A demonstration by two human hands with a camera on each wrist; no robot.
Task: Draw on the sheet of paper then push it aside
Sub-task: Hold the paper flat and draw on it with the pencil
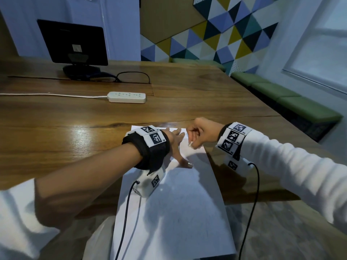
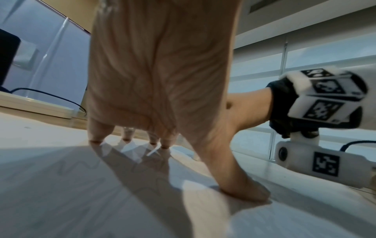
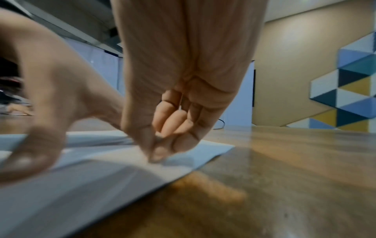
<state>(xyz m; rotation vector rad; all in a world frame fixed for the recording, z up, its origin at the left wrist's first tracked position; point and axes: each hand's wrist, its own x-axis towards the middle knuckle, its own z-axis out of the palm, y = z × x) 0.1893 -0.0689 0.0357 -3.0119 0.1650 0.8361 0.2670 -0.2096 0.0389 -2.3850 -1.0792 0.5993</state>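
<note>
A white sheet of paper point(image 1: 178, 203) lies lengthwise on the wooden table point(image 1: 56, 128) in front of me and hangs over the near edge. Faint wavy pencil lines show on the sheet of paper point(image 2: 61, 193) in the left wrist view. My left hand point(image 1: 174, 145) presses on its far end with straight, spread fingers point(image 2: 95, 135) and the thumb flat. My right hand point(image 1: 193, 143) is curled just right of it. Its thumb and forefinger tips point(image 3: 154, 156) meet on the paper point(image 3: 81, 185) near the right edge. No pen is visible in it.
A white power strip point(image 1: 126, 97) with its cord lies across the middle of the table. Behind it stand a black monitor point(image 1: 73, 42) and a looped black cable point(image 1: 133, 76). Green bench cushions point(image 1: 300, 102) run along the right wall. Wrist-camera cables hang beside the paper.
</note>
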